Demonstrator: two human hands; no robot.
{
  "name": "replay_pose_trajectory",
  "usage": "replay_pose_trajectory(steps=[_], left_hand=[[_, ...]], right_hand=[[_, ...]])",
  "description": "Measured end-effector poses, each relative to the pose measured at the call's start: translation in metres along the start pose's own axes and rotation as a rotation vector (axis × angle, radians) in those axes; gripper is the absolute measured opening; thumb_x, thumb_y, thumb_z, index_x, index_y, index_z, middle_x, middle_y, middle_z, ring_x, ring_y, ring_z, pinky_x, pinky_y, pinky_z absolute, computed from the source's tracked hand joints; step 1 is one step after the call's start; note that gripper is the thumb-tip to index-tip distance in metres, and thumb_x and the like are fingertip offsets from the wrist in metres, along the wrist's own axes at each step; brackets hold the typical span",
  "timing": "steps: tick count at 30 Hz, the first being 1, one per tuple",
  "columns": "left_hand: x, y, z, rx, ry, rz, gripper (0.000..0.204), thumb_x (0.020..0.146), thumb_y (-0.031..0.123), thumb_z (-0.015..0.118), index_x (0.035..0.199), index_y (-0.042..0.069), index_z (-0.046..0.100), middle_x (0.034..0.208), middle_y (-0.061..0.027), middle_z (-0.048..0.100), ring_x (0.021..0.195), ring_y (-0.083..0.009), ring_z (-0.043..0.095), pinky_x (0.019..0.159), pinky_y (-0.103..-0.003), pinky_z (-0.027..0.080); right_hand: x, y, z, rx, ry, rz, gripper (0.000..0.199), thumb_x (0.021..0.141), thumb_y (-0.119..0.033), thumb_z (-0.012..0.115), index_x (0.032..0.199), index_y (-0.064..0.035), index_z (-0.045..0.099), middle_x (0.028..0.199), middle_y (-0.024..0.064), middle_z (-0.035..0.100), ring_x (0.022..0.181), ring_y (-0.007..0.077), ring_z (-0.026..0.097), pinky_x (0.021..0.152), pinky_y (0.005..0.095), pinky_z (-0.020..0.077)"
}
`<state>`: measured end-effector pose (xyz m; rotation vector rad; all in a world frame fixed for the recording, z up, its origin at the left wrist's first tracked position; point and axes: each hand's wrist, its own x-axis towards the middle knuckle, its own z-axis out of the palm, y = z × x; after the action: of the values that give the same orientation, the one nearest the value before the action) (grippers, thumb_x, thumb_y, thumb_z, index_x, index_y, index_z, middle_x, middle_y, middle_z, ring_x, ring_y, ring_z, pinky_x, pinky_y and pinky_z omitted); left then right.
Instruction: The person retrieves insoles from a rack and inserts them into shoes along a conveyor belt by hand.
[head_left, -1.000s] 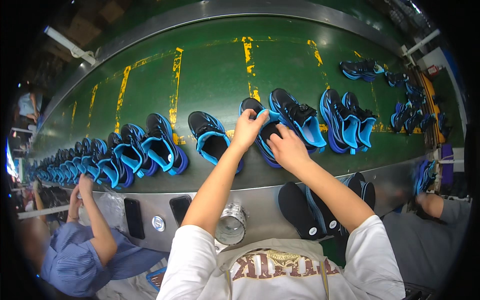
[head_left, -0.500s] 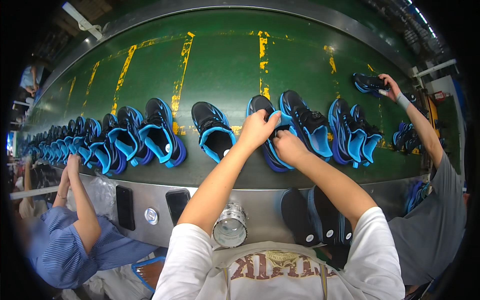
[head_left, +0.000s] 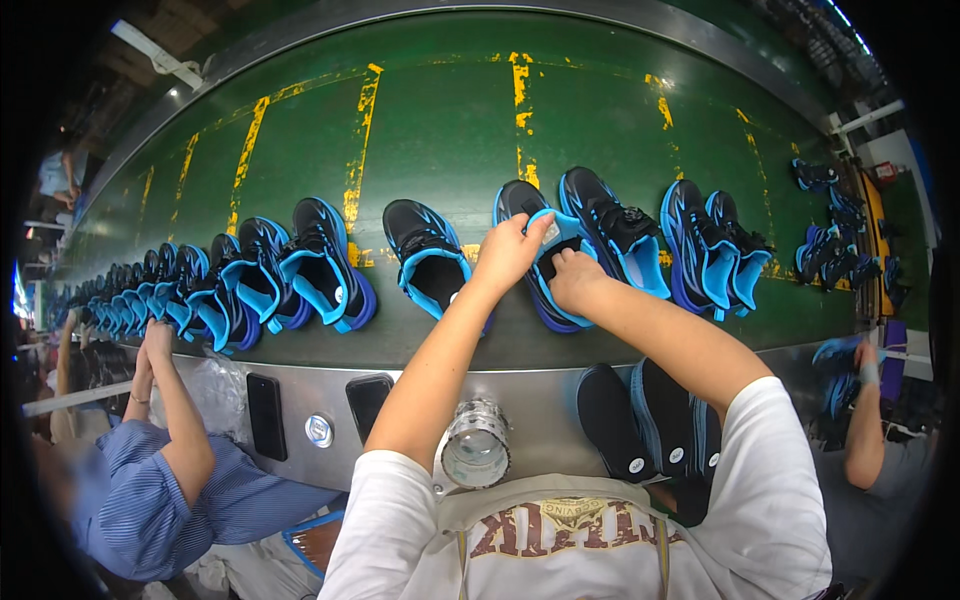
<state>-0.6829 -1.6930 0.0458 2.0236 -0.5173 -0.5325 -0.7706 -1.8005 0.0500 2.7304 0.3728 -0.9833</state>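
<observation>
A black sneaker with bright blue trim (head_left: pixel 514 198) sits on the green belt in front of me, its toe pointing away. My left hand (head_left: pixel 510 252) pinches its raised tongue, where light blue lining and a small pale label show. My right hand (head_left: pixel 580 280) is closed, its fingertips down in the shoe's opening; what they grip there is hidden. Close on the right stands a matching sneaker (head_left: pixel 606 218) with its heel toward me. On the left, nearest my left forearm, is another sneaker (head_left: pixel 415 232), partly covered by that arm.
More sneakers (head_left: pixel 322 250) line the belt (head_left: pixel 440 120) leftward, and a pair (head_left: pixel 690 240) stands right. The metal ledge (head_left: pixel 540 385) holds black insoles (head_left: pixel 610 425), a clear jar (head_left: pixel 477 445) and two phones (head_left: pixel 266 415). Co-workers sit left (head_left: pixel 150 490) and right (head_left: pixel 890 470).
My left hand has lifted the tongue, showing more lining and its label. My right hand stays at the opening. The right co-worker's arm has drawn back from the belt, letting go of a shoe.
</observation>
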Motion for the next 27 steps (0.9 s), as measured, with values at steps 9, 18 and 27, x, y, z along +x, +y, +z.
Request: replay_pose_trajectory(steps=[9,18,27], left_hand=[[-0.002,0.024,0.005,0.118,0.203,-0.049,0.032,0.076,0.032,0.06,0.086,0.002,0.053,0.072,-0.0127,0.059,0.067,-0.0331,0.058,0.06,-0.038,0.044],[0.001,0.023,-0.001,0.817,-0.023,0.58,0.036,0.07,0.03,0.066,0.085,0.004,0.046,0.076,-0.0117,0.054,0.068,-0.0288,0.058,0.058,-0.038,0.045],[-0.026,0.02,0.002,0.853,-0.015,0.681,0.02,0.078,0.021,0.057,0.081,0.005,0.045,0.075,-0.0111,0.052,0.063,-0.0281,0.057,0.056,-0.04,0.045]], right_hand=[[0.001,0.019,0.0,-0.1,-0.002,-0.231,0.025,0.078,-0.021,0.048,0.093,-0.0085,0.064,0.093,0.0028,0.061,0.091,0.0183,0.053,0.084,0.0308,0.0347],[-0.043,0.0,-0.027,0.343,-0.195,-0.064,0.064,0.082,-0.043,0.022,0.098,0.0058,0.06,0.099,0.0209,0.059,0.104,0.0248,0.052,0.107,0.0403,0.0016],[-0.105,-0.04,0.059,0.699,1.066,0.1,0.021,0.069,-0.009,0.065,0.087,-0.0013,0.058,0.093,0.0083,0.054,0.093,0.0264,0.052,0.081,0.0363,0.0406]])
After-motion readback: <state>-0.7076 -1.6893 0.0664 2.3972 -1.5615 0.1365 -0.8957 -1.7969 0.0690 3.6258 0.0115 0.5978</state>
